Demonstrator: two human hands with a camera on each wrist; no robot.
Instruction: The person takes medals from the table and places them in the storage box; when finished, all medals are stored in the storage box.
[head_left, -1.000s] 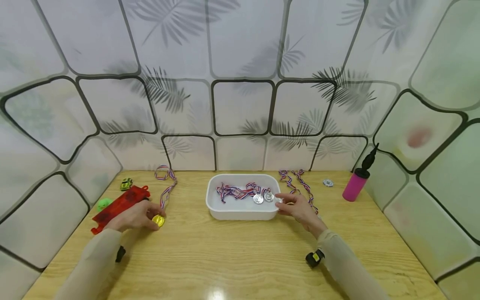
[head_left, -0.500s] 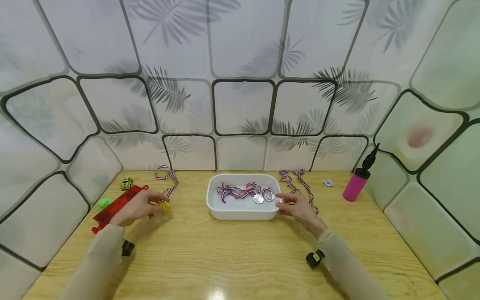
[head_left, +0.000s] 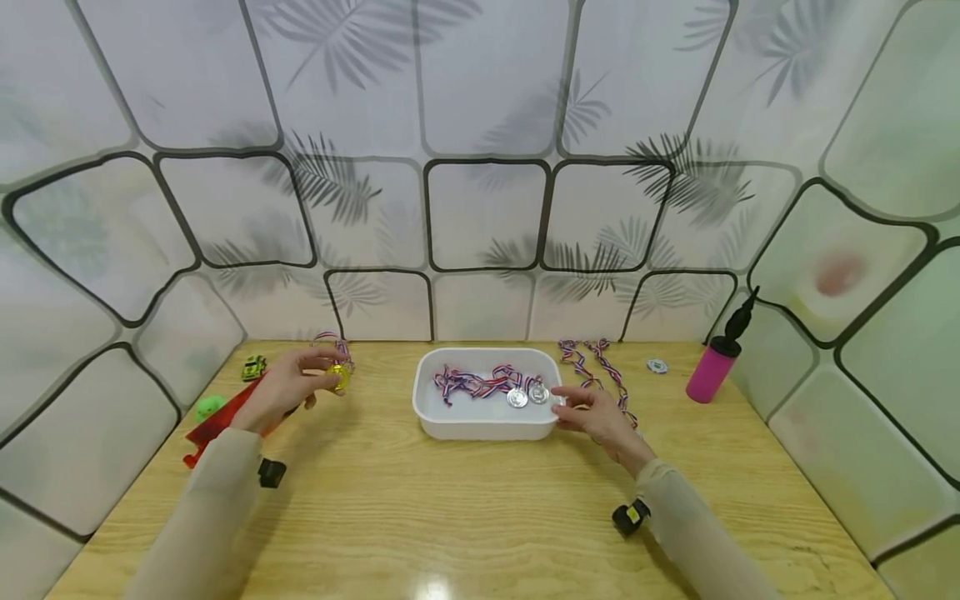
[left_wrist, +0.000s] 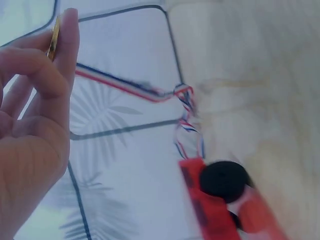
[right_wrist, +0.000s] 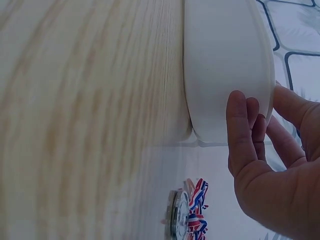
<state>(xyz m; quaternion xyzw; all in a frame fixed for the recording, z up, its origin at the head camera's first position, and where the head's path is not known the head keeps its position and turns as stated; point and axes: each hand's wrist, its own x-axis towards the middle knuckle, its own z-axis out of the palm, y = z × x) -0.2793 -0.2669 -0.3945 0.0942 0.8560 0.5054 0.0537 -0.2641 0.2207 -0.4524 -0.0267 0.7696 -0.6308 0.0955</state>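
My left hand pinches a gold medal by its edge, raised over the left side of the table. From the medal a red, white and blue ribbon runs down to a knotted part. My right hand holds the rim at the right end of a white plastic tub, thumb at the rim and fingers along the outer wall. Inside the tub lie two silver medals with tangled striped ribbons.
Beside my left hand lie a red toy with black wheels, a green ball and a yellow-green toy car. To the right are more striped ribbons with a silver medal, a small oval disc and a pink hand pump.
My left hand has lifted the gold medal from near the red toy, moving up and slightly right toward the back, its ribbon following. My right hand and the tub stay in place.
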